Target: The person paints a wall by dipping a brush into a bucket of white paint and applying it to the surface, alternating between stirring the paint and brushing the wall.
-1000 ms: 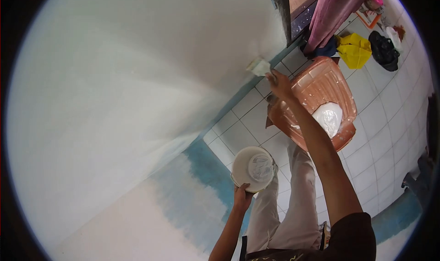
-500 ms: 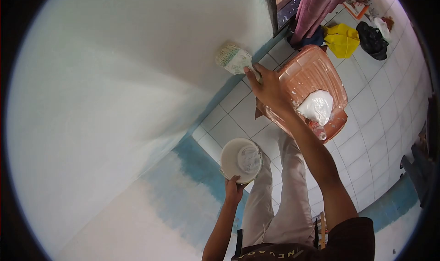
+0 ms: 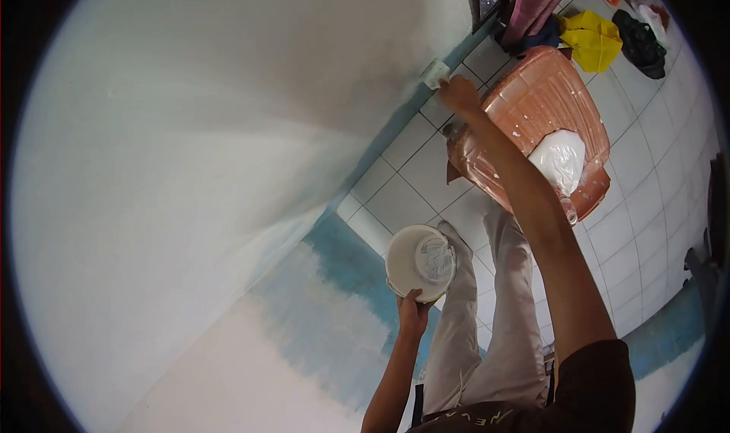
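Note:
My right hand [image 3: 461, 97] is closed around the handle of a wide paintbrush [image 3: 436, 74], whose head is at the lower part of the wall, by the blue strip above the floor. Most of the handle is hidden by the fingers. Lower down, my left hand [image 3: 413, 311] grips the rim of a white bucket [image 3: 395, 258], thumb over the edge. Whitish paint shows in the bottom of the bucket. The long wall [image 3: 228, 129] is mostly pale, and the corner wall has blue patches [image 3: 334, 281] fading into the pale coat.
A brown plastic chair [image 3: 532, 91] spattered with paint stands right of my right arm, with a white plastic bag [image 3: 560, 159] and a clear bottle [image 3: 569, 209] on it. Beyond lie a yellow bag [image 3: 591, 41] and a black bag [image 3: 640, 44] on the tiled floor [image 3: 403, 197]. A pink curtain [image 3: 536, 7] hangs nearby.
My right hand has carried the brush up and right, down the wall toward the floor edge. The view has shifted a little; my left hand still holds the bucket.

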A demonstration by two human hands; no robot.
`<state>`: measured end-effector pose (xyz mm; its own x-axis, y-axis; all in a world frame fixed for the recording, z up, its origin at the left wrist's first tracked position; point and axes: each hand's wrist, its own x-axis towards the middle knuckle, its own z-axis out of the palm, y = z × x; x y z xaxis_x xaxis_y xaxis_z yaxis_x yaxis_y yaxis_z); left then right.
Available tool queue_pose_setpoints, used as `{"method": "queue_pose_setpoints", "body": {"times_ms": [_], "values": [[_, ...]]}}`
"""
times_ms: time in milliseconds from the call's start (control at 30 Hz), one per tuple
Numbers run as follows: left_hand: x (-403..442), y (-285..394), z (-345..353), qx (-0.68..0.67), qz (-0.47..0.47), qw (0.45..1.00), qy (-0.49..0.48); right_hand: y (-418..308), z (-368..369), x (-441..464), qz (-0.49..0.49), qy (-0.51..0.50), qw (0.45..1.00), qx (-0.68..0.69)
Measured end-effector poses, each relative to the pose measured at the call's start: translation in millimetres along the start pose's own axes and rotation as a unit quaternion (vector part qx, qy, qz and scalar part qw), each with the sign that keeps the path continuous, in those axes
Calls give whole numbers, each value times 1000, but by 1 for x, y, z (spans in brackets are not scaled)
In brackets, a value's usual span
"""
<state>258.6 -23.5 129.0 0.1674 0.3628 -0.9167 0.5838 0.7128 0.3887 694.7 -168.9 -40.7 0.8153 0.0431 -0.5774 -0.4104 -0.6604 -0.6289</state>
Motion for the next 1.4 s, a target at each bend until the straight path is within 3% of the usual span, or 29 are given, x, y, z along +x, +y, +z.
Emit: {"method": "queue_pose_setpoints", "body": {"times_ms": [167, 300, 433, 600, 667, 733, 867, 933, 1033, 1167, 1233, 1300, 1400], "values": [[-3, 3, 5, 15, 8, 1000, -8, -31, -19, -61, -44, 89, 994, 35], [-4, 0, 9, 4, 4, 1000, -26, -55, -63, -117, -148, 116, 974, 126], [-9, 3, 27, 10, -4, 1000, -13, -28, -46, -89, -250, 169, 941, 155], [-4, -4, 28, 17, -18, 1000, 13, 48, -18, 9, -108, 74, 989, 63], [3, -9, 19, 11, -20, 1000, -2, 59, -14, 30, -70, 57, 996, 12], [6, -8, 16, 6, -22, 999, -22, 47, -21, 40, 31, 28, 999, -20], [-3, -5, 28, 20, -21, 999, -15, 9, -41, 5, 0, 84, 996, -13], [-5, -3, 38, 20, -18, 1000, -6, -11, -58, -26, -86, 104, 991, 16], [-11, -1, 50, 28, -9, 999, -16, -50, -101, -85, -133, 132, 979, 85], [-9, -6, 68, 7, -20, 999, -35, -49, -118, -96, -197, 92, 965, 144], [-9, -9, 74, -3, -25, 999, -30, -23, -94, -59, -261, 141, 946, 132], [-14, -12, 75, 1, -14, 999, -32, -5, -85, -28, -135, 25, 978, 154], [-13, -25, 59, -29, -5, 999, -44, 31, -63, 13, -100, 31, 994, 33]]}}
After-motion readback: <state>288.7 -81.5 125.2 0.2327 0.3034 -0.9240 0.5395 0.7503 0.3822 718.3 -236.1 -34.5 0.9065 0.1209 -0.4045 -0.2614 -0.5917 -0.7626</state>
